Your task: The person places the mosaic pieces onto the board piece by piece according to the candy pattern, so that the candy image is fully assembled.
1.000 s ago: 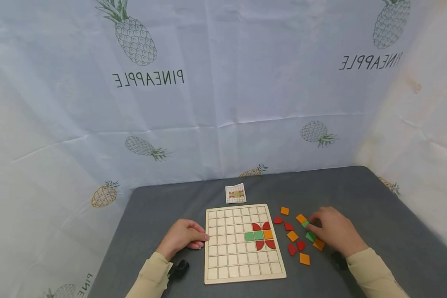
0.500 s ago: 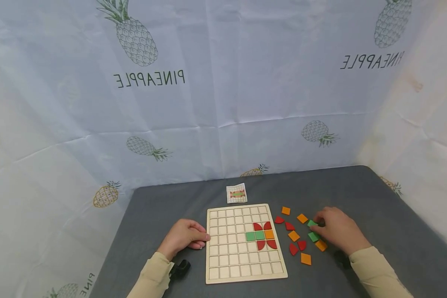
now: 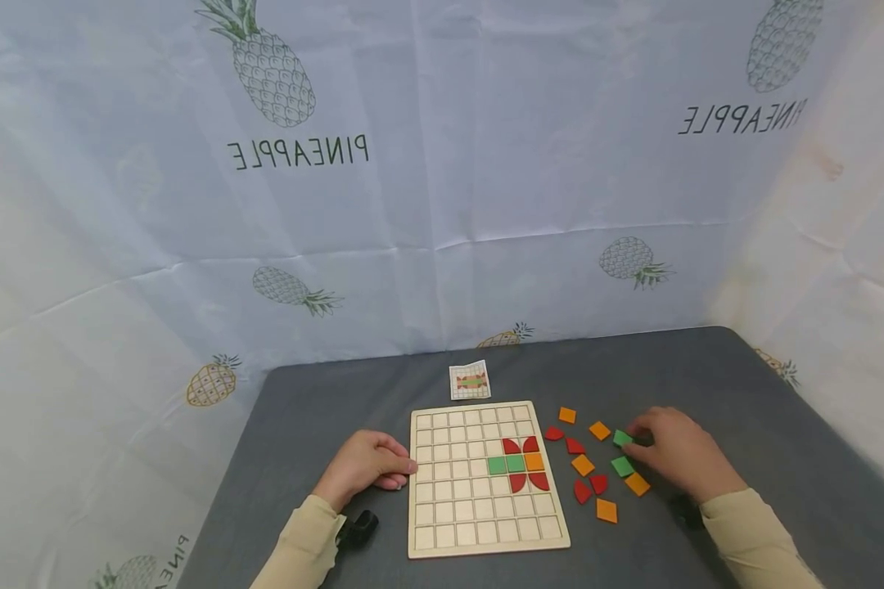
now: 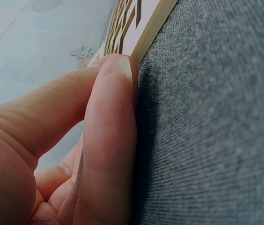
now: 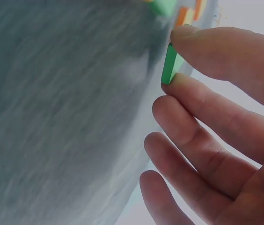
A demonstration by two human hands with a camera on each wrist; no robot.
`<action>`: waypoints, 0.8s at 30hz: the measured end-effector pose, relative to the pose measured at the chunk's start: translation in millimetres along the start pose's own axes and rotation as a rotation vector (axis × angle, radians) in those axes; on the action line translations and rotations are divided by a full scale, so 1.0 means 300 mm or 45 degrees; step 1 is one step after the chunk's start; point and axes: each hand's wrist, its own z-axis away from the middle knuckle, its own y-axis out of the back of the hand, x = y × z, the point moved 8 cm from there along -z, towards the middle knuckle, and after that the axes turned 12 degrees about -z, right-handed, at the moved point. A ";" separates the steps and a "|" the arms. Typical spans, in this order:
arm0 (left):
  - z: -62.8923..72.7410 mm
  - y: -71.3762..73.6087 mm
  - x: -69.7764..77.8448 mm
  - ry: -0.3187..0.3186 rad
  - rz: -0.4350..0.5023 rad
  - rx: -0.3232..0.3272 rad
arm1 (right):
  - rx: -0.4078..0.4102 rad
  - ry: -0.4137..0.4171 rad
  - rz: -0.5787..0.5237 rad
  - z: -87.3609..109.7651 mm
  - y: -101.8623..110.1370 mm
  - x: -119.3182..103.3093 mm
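A pale wooden grid board (image 3: 449, 513) lies on the table. Its right side bears two green squares (image 3: 505, 465), an orange square (image 3: 534, 462) and several red quarter-round tiles (image 3: 518, 483). At the board's left edge, my left hand (image 3: 369, 462) pinches the rim between thumb and fingertips; the left wrist view shows the board's edge (image 4: 151, 29) right at them. To the right of the board, my right hand (image 3: 675, 448) holds a green square tile (image 5: 169, 63) by its edges between thumb and index finger, other fingers spread below.
Loose orange tiles (image 3: 583, 465), red tiles (image 3: 575, 446) and another green tile (image 3: 622, 466) lie between the board and my right hand. A small printed pattern card (image 3: 470, 380) sits behind the board. A pineapple-print cloth (image 3: 442, 188) hangs behind the grey table (image 3: 324, 393).
My right hand has shifted slightly right, drawing the green tile away from the orange tile beside it. The left hand keeps its place at the board's edge.
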 end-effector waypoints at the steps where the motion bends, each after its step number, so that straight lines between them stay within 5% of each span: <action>1: 0.001 0.000 0.000 0.000 -0.001 0.003 | 0.005 0.010 -0.003 -0.003 -0.003 -0.012; 16: -0.004 0.002 -0.005 0.000 -0.001 0.015 | -0.011 0.185 -0.118 -0.085 -0.166 -0.379; 24: -0.003 0.002 -0.002 -0.006 -0.002 0.017 | -0.020 0.432 -0.156 -0.074 -0.253 -0.570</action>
